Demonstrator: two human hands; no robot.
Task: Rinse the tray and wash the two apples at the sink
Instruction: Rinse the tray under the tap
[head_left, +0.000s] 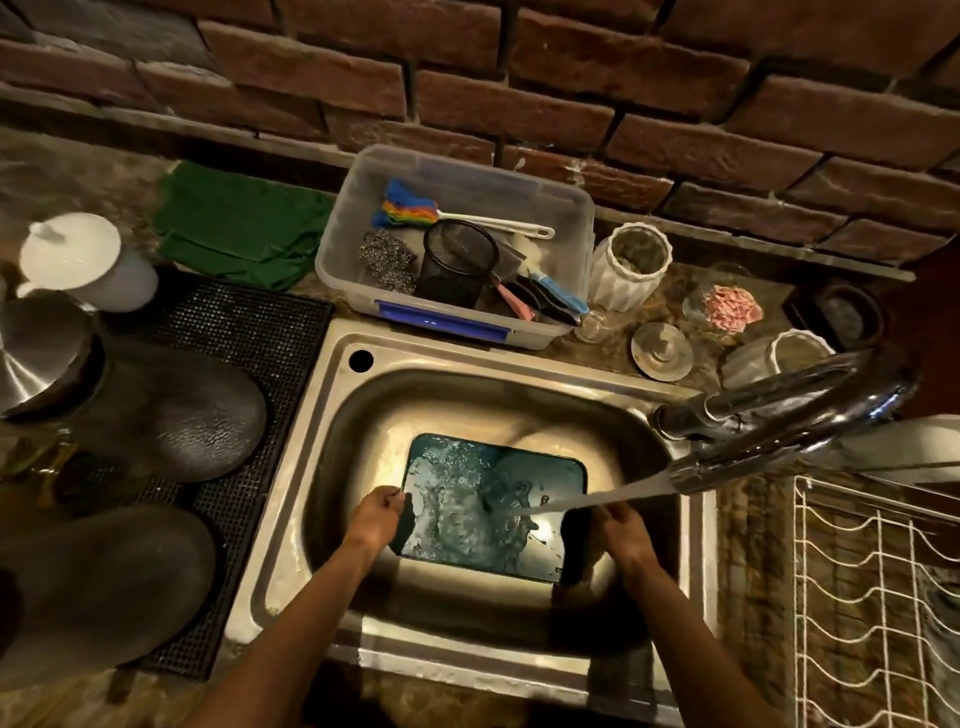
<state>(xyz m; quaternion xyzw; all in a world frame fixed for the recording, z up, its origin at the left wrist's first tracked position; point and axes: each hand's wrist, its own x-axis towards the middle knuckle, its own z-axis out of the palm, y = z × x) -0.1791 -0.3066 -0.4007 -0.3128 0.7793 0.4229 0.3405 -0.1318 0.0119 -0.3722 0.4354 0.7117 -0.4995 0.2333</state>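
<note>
The teal tray (488, 512) is held low in the basin of the steel sink (467, 384), directly between the two hands, its long axis running from the near edge away toward the far wall of the basin. It is gripped at both long sides: the left hand (375, 514) is pinched on the left edge, the right hand (618, 530) is curled over the right edge. Neither hand is nearer; the tray is shared evenly. Water is being thrown onto its face in a slanted stream from the faucet (779, 415), which stands beyond and outside the right hand, and splashing is seen across the middle. The rinse is judged to be under way; a tilt toward the drain is probably called for next, and a wet, slick edge could slip. No apples can be seen.

Beyond the hands, past the far rim, a clear plastic tub (457, 306) of scrubbers is set against the brick wall. Outside the left hand a black mesh mat (249, 332) carries dark plates; outside the right hand a white wire rack (878, 597) is placed.
</note>
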